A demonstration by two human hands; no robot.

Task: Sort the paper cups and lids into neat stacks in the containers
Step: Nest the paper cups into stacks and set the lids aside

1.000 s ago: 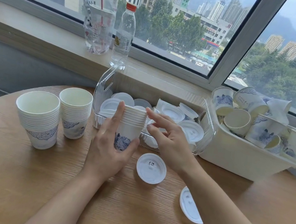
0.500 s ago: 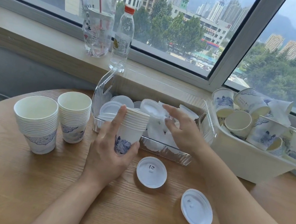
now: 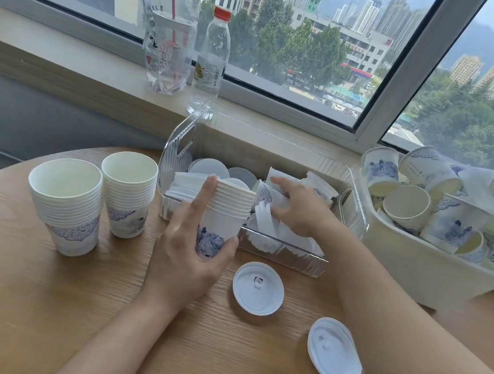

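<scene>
Cup stack [image 3: 226,212] in left hand [image 3: 187,251] — upright.

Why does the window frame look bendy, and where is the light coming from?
Head view: the wide lens curves and tilts the window frame near the edges. Daylight comes through the window, so the lids cast soft shadows toward the camera on the table. The clear bin shows glare.
</scene>
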